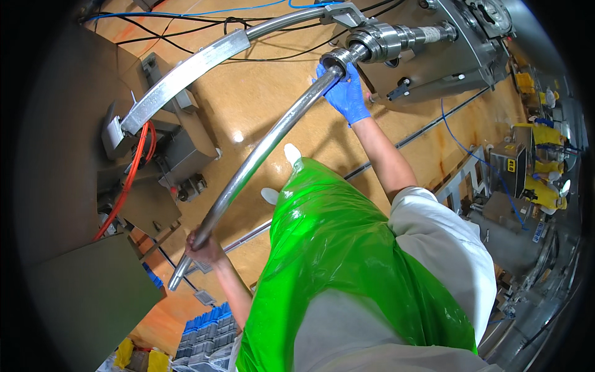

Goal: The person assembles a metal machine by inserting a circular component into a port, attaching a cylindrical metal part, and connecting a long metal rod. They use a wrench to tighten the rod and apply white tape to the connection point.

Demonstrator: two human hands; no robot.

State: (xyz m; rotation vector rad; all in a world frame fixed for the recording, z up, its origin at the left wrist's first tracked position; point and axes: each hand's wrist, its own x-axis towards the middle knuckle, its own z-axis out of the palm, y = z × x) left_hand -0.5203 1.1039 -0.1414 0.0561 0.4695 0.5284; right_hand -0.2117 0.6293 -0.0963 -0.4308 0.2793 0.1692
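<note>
A long, shiny metal rod (266, 152) slants across the view from lower left to upper right. My left hand (204, 249) is wrapped round it near its lower, narrower end. At the upper end, my right hand (347, 94), in a blue glove, grips the rod from below, just under a ringed metal collar (338, 59). Part of the right fingers is hidden behind the rod. Beyond the collar, the rod lines up with a thick steel coupling (378, 43) that juts from a machine (427, 68).
A curved metal rail (192, 77) arches at the upper left, with orange hoses (133, 177) below it. Steel cabinets (80, 297) stand at left. Cables cross the tan floor (248, 118). Grey and blue stacked crates (207, 338) sit lower left; people in yellow (546, 167) are at far right.
</note>
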